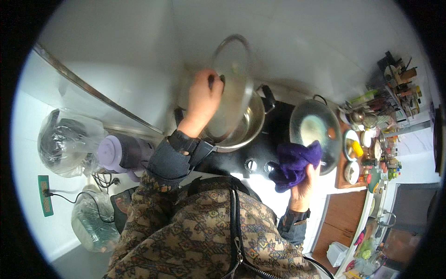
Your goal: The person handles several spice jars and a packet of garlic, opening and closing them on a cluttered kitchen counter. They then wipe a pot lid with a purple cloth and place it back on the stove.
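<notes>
My left hand point(205, 96) grips the dark knob of a glass pot lid point(231, 101), which is tilted on edge and slightly blurred. The lid is over the left part of a stainless steel pot point(256, 130) on the black stove point(226, 164); whether it touches the rim I cannot tell. My right hand point(306, 185) holds a bunched purple cloth point(296, 164) at the near edge of the wok on the right. That wok point(315, 118) has a glass lid over it or a shiny inside; its cover is not plain.
At the left stand a lilac appliance point(111, 153) and a plastic-wrapped one point(66, 139). Right of the wok, a wooden board point(343, 174) bears bowls and a yellow item point(357, 149). Utensils and bottles crowd the far right counter, near a faucet point(390, 218).
</notes>
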### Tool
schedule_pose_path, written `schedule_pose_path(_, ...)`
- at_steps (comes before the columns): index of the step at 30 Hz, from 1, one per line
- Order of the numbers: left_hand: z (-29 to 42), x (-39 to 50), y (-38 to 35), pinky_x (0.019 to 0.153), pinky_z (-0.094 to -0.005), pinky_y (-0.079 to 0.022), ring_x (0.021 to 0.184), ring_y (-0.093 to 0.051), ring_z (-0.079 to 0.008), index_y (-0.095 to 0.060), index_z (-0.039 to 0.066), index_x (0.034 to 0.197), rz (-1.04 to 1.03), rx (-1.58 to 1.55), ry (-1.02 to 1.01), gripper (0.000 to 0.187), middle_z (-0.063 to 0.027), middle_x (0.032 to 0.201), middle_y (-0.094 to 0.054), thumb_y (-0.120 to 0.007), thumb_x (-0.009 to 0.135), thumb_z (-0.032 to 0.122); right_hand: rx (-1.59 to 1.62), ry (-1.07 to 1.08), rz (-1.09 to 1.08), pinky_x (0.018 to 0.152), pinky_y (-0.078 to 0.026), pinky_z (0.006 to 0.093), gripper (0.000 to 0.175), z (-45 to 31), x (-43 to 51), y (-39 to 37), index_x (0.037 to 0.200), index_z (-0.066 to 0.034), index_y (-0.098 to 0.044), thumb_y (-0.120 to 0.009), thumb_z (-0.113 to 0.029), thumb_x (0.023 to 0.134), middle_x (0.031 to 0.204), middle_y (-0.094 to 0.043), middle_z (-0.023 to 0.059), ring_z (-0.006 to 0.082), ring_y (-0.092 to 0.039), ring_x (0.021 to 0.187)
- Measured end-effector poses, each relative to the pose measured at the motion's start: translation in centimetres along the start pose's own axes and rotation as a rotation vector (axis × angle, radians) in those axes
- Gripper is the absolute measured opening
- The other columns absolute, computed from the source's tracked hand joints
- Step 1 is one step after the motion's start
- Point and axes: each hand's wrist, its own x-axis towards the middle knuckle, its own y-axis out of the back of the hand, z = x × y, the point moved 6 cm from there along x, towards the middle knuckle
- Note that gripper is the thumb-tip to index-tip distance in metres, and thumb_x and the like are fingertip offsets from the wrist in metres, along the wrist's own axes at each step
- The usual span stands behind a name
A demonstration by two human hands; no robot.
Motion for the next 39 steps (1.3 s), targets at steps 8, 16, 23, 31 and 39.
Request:
schedule_pose_path(8, 2.5, -3.5, 2.8, 0.092, -0.0345, -0.051, 0.106, -0.061, -0.0219, -0.053, 0.007, 0.123, -0.069, -0.201, 0.071, 0.061, -0.0089, 0.114, -0.061, -0.080, 0.068, 0.003, 0.078, -0.048, -0.047, 0.103, -0.045, 0.0417, 0.070, 0.6, -0.3, -1.3, 0.143, 0.0000, -0.035, -0.069, -0.015, 0.084, 0.132, -0.053, 0.0155, 0.0290, -0.056, 0.118)
schedule_pose_path(16, 1.6, -6.6, -0.8, 0.079, -0.0258, -0.055, 0.089, -0.065, -0.0153, -0.037, 0.005, 0.142, -0.445, -1.107, 0.034, 0.080, -0.0090, 0.120, -0.060, -0.071, 0.070, -0.007, 0.099, -0.059, -0.003, 0.101, -0.046, 0.0422, 0.061, 0.7, -1.7, -0.4, 0.142, -0.0017, -0.037, -0.063, -0.013, 0.089, 0.129, -0.055, 0.0156, 0.0292, -0.057, 0.115)
schedule_pose_path(23, 2.0, -8.4, -1.8, 0.066, -0.0212, -0.054, 0.075, -0.062, -0.0088, -0.030, 0.005, 0.148, -0.411, -0.855, 0.198, 0.085, -0.0036, 0.093, -0.063, -0.065, 0.073, -0.015, 0.074, -0.037, 0.133, 0.100, -0.047, 0.0425, 0.055, 0.4, -3.4, -0.2, 0.144, -0.0069, -0.037, -0.057, -0.019, 0.094, 0.130, -0.053, 0.0141, 0.0285, -0.055, 0.118)
schedule_pose_path(31, 2.9, -10.2, -5.5, 0.058, -0.0268, -0.052, 0.064, -0.062, -0.0120, -0.056, 0.006, 0.131, -0.293, -1.383, 0.659, 0.043, -0.0024, 0.076, -0.062, -0.058, 0.089, 0.014, -1.208, 0.440, -0.278, 0.097, -0.042, 0.0404, 0.029, 1.2, -3.0, -7.9, 0.110, -0.0083, -0.061, -0.065, -0.007, 0.081, 0.115, -0.057, 0.0135, 0.0310, -0.054, 0.107)
schedule_pose_path(39, 7.0, -12.0, -6.5, 0.063, -0.0289, -0.052, 0.068, -0.063, -0.0133, -0.060, 0.007, 0.127, -0.324, -1.554, 0.713, 0.036, -0.0020, 0.078, -0.062, -0.055, 0.091, 0.014, -1.117, 0.645, -0.900, 0.086, -0.043, 0.0399, 0.032, 2.7, -8.5, -14.4, 0.102, -0.0149, -0.069, -0.072, -0.031, 0.074, 0.110, -0.057, 0.0098, 0.0297, -0.054, 0.097)
